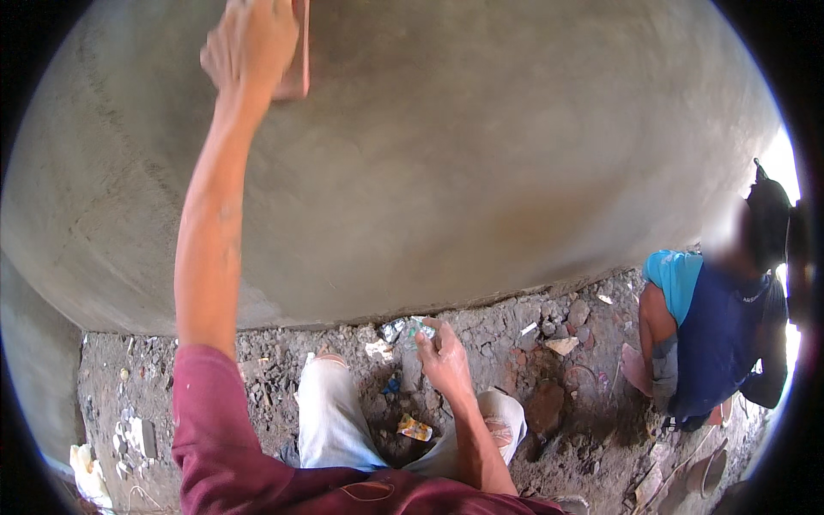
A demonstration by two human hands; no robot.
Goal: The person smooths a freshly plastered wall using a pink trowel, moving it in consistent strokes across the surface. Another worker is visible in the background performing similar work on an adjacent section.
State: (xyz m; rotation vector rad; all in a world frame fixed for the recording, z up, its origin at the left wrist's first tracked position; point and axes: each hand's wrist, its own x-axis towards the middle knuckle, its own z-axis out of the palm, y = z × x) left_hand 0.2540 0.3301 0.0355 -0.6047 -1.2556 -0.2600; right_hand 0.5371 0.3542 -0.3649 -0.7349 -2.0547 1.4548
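Note:
My left hand (247, 47) is raised high against a grey plastered wall (481, 146), its fingers closed and slightly blurred. It grips a reddish plastering float (302, 73) that lies flat on the wall; the float's upper part is cut off by the picture's top, and its handle is hidden in the hand. My right hand (445, 362) hovers above the ground near my right knee, away from the wall. Its thumb and forefinger are apart, the other fingers are loosely bent, and nothing shows in it.
Rubble and loose soil (549, 343) cover the ground along the wall's foot. A crumpled yellow wrapper (415, 427) lies between my legs. At the right, a person in a blue shirt (717, 335) squats close to the wall. A second wall (39, 360) meets this one at the left.

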